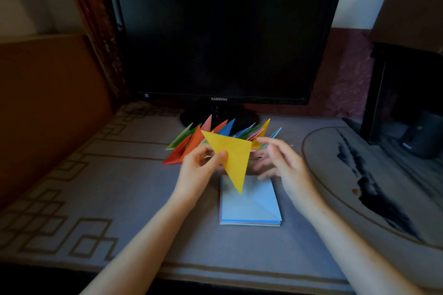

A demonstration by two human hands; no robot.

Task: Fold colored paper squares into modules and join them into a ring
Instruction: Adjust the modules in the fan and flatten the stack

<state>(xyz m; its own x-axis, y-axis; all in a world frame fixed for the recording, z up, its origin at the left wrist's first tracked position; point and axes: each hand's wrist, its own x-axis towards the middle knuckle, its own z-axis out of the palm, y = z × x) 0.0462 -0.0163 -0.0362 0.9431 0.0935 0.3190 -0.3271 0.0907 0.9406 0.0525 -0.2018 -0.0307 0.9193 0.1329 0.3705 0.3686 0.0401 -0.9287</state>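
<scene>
Head camera: at a table draped in a grey patterned cloth (96, 187), a person holds a yellow paper sheet folded into a triangle (230, 158) up off the surface. Its long edge is uppermost and its sharpest point hangs down over a stack of flat paper squares topped by a pale blue sheet (251, 203).

The left hand (199, 165) pinches the triangle at its left side, thumb on the near face and fingers behind, so most of the paper stands out to the right of the grip and below it. The right hand (280, 163) is blurred, fingers spread and holding nothing. It sits just beside the triangle's right edge, and whether it touches the paper cannot be told.

Behind the hands, a cluster of folded paper triangles in red, orange, green, blue, pink and yellow (215, 134) lies fanned on the cloth in front of a dark black flat-screen monitor (225, 31).

The sheet looks very light and thin: stiff along its crease, floppy at the free corners, easily dented or creased by a hard squeeze. A light pinch near the folded edge, as the left hand has it, seems the safest hold, and a second hold at the opposite corner would likely steady it for the next fold.
</scene>
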